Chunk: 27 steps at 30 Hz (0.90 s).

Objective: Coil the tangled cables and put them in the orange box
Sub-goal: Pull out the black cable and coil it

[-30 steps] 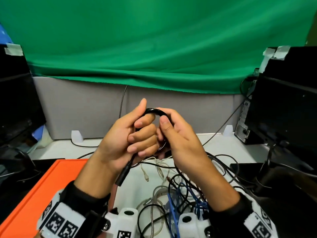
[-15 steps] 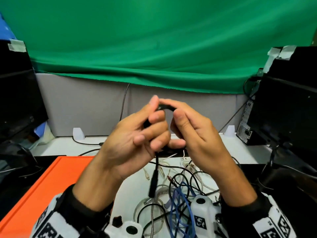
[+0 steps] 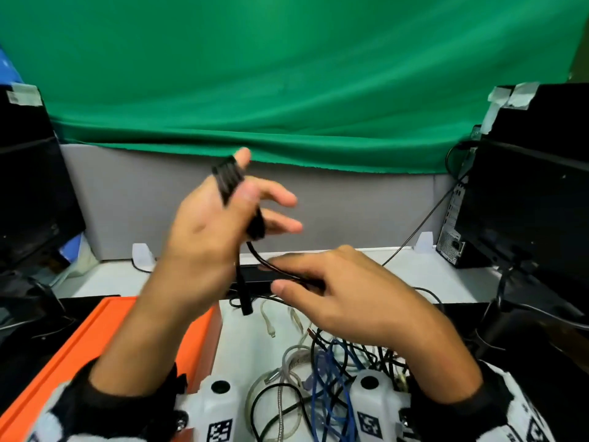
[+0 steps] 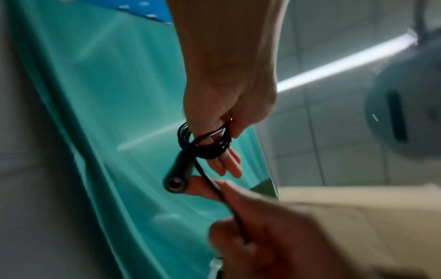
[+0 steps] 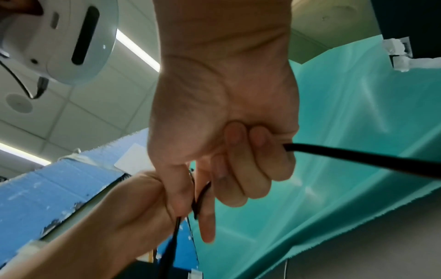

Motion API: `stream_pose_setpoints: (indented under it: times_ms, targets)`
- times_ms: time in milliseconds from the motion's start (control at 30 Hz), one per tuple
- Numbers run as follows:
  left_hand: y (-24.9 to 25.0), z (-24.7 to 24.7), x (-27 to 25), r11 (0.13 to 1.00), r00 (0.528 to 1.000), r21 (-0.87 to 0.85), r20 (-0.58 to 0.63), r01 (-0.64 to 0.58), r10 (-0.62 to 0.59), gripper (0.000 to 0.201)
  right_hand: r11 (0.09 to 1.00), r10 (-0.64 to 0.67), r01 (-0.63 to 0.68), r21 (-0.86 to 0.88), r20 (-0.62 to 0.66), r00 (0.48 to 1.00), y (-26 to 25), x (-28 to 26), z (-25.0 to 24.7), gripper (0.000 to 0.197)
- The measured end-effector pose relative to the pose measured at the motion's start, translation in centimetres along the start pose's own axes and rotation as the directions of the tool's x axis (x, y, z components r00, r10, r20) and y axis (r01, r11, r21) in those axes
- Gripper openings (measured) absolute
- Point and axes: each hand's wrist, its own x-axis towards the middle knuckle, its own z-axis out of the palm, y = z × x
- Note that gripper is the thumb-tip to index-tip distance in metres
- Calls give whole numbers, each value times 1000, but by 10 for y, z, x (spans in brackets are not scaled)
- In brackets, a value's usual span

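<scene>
Nearest me the tangled cables (image 3: 322, 371) lie on the desk (image 3: 242, 342), with the orange box (image 3: 79, 352) at their 9 o'clock. Above them my right hand (image 3: 347, 301) has its grip pinched on the black cable (image 3: 226, 183). The free run climbs toward 11 o'clock to my left hand (image 3: 207, 231), where loops sit round straight fingers, thumb pinning them. I judge the next wrap goes that way.

I can read no words, numbers or brand names on any feed. The only marks are black-and-white square code patterns (image 3: 220, 430) on the white wrist-camera housings (image 3: 371, 393). The tape strips (image 3: 24, 94) on the monitors are too blurred.
</scene>
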Motion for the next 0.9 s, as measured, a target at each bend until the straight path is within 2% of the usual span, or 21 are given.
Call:
stream_pose_setpoints:
  times_ms: [67, 133, 167, 200, 233, 267, 333, 367, 400, 433, 500, 533, 600, 667, 700, 767, 900]
  targets:
    - [-6, 8, -7, 946, 989, 320, 150, -60, 12, 38, 1000, 12, -12, 16, -33, 999, -4, -7, -10, 20]
    - [-8, 10, -11, 735, 964, 657, 265, -169, -15, 29, 991, 34, -25, 129, -67, 997, -5, -15, -20, 16]
    - [-8, 10, -13, 620, 949, 756, 311, -209, -59, 30, 980, 46, -28, 199, -86, 995, -2, -18, -25, 13]
    - [-6, 10, -14, 578, 933, 787, 340, -215, -115, 31, 964, 53, -23, 266, -105, 993, 1, -21, -31, 9]
    - [-4, 9, -14, 616, 912, 764, 371, -193, -175, 32, 944, 51, -9, 330, -118, 992, 6, -25, -36, 8]
    - [-3, 7, -14, 700, 877, 700, 417, -141, -241, 36, 920, 37, 18, 392, -132, 991, 10, -27, -40, 11]
    - [-1, -3, -12, 869, 761, 491, 541, 59, -357, 42, 865, -8, 102, 491, -191, 982, 18, -29, -43, 18]
    - [-1, -10, -11, 913, 698, 372, 609, 168, -377, 43, 842, -30, 151, 518, -234, 972, 21, -28, -42, 18]
    - [-2, -15, -10, 930, 654, 255, 662, 264, -367, 40, 827, -51, 199, 525, -283, 958, 22, -25, -40, 16]
    - [-3, -19, -9, 930, 640, 139, 691, 339, -336, 36, 821, -60, 238, 519, -336, 940, 23, -23, -38, 13]
    - [-5, -22, -6, 879, 666, -116, 700, 462, -257, 28, 836, -37, 271, 477, -444, 895, 24, -15, -32, 11]
    - [-8, -22, -4, 820, 689, -261, 695, 509, -207, 25, 852, -10, 263, 453, -487, 873, 26, -12, -29, 13]
    - [-11, -22, -1, 644, 748, -529, 655, 552, -103, 26, 888, 67, 190, 419, -527, 847, 28, -5, -21, 22]
    - [-10, -23, 3, 429, 811, -726, 584, 538, -30, 29, 919, 131, 83, 386, -497, 858, 29, 2, -13, 26]
    - [-8, -24, 6, 379, 855, -785, 519, 489, -29, 31, 932, 146, 36, 362, -464, 874, 29, 5, -8, 26]
    - [-5, -31, 11, 348, 915, -849, 397, 397, -77, 36, 948, 159, -35, 316, -376, 913, 29, 10, 2, 24]
    - [4, -46, 16, 328, 973, -918, 183, 221, -143, 52, 966, 141, -111, 234, -118, 983, 18, 14, 17, 30]
